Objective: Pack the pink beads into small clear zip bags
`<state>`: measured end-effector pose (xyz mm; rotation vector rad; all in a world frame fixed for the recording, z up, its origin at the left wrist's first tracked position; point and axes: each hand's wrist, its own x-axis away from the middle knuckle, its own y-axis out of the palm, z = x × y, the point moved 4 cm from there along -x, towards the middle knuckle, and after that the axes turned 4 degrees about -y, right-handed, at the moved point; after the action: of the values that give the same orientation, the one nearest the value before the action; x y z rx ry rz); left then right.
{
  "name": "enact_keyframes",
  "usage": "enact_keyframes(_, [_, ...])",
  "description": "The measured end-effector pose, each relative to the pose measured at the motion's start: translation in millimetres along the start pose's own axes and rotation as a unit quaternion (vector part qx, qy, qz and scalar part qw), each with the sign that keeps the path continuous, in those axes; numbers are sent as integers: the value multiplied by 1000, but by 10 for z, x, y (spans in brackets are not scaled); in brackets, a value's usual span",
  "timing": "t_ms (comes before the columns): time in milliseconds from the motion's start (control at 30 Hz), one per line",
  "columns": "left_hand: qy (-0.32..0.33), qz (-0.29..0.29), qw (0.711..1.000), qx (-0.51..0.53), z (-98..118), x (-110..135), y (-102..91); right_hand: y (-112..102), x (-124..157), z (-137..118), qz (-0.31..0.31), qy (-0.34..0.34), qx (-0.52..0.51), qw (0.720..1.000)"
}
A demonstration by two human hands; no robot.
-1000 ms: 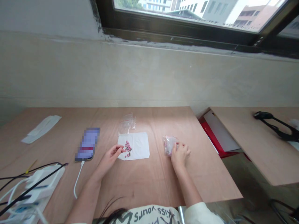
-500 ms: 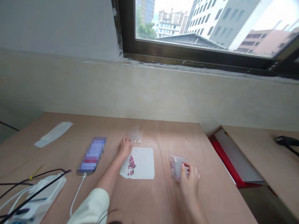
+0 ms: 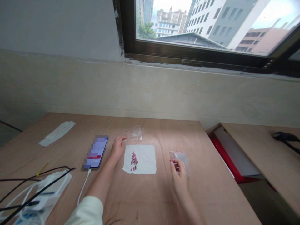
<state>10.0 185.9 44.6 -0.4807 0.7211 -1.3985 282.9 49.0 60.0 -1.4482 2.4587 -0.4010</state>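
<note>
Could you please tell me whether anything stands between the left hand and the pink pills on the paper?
Nothing visible does. The left hand sits just left of the white paper sheet, and the pink pills lie on that sheet, with only its bare margin between them.

Person's own arms, seen from above. The left forearm (image 3: pixel 100 187) emerges from a loose cream-white sleeve (image 3: pixel 87 212) with a soft, rounded cuff; the left hand (image 3: pixel 118 148) is bare. The right forearm (image 3: pixel 187 209) and slender right hand (image 3: pixel 180 178) are also bare.
</note>
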Motion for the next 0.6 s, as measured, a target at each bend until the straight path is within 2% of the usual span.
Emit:
enact_keyframes(67, [23,-13,999,29,147,123,-124,160,7,-93,-59,24,-61,996])
enact_keyframes(133, [57,-53,994,78,344,285,-187,391,1,-229,-135,50,-140,980])
enact_keyframes(233, [98,-128,979,121,622,531,-167,751,-11,-440,-217,96,-243,941])
enact_keyframes(300, [111,-168,970,138,740,653,-121,934,2,-526,-250,116,-275,921])
enact_keyframes(433, [88,-192,965,157,796,764,-92,1049,96,-503,-251,107,-281,920])
enact_keyframes(600, [-14,-260,940,221,758,866,-76,969,293,-351,-218,59,-228,947])
